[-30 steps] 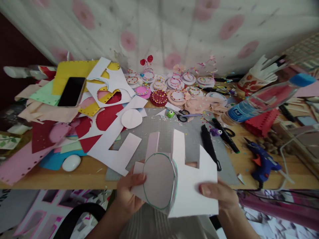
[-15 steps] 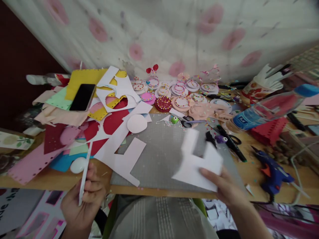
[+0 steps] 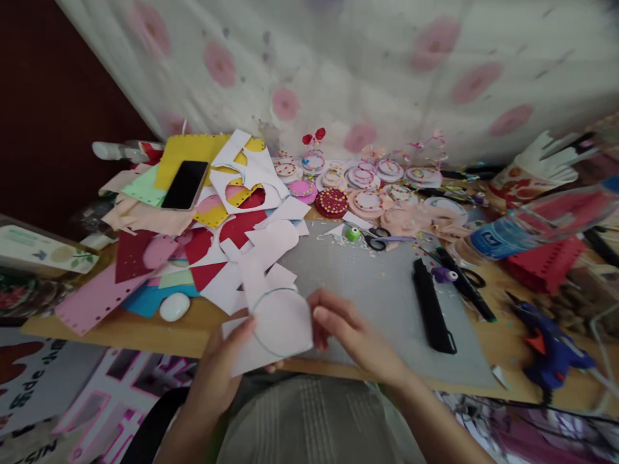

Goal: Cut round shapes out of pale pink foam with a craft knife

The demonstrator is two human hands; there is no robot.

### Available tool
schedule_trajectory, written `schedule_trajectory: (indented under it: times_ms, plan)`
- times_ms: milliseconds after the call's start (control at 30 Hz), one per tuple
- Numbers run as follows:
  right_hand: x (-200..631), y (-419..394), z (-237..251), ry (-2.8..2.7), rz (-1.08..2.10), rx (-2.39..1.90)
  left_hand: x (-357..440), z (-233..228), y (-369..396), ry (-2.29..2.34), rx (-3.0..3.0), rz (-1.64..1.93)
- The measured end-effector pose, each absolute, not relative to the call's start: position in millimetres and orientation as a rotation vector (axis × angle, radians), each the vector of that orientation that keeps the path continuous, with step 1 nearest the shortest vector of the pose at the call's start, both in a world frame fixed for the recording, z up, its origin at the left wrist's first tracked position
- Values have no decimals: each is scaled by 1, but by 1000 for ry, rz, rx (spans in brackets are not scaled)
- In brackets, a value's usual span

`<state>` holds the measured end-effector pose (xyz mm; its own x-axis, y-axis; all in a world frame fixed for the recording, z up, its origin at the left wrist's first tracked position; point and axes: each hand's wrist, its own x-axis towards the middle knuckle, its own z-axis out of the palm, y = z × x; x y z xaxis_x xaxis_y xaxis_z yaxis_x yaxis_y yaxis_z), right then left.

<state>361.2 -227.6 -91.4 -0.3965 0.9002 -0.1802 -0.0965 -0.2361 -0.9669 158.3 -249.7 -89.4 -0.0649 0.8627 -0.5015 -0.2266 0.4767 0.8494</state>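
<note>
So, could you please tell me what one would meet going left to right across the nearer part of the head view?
Pink strip, white rounded object, left hand, white card, right hand, long black object, blue glue gun.

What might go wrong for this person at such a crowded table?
The white card could crease along its drawn green circle if the left hand pinches it too hard.
The white oval object lies near the table's front edge, so a passing sleeve or arm might knock it off.
The phone rests on loose paper scraps and might slide if they are pulled.
</note>
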Motion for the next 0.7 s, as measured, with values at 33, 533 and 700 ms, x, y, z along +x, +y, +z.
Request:
schedule_trajectory:
  times_ms: [33, 533, 700]
  plan:
    - [365, -234, -92, -1205, 1864, -1027, 167, -89, -248, 1310, 664, 888]
    - [389, -264, -114, -613, 1889, -959, 205, -84, -245, 732, 749, 602]
    - [383, -268, -124, -453, 2078, -714, 224, -100, -250, 363, 571, 669]
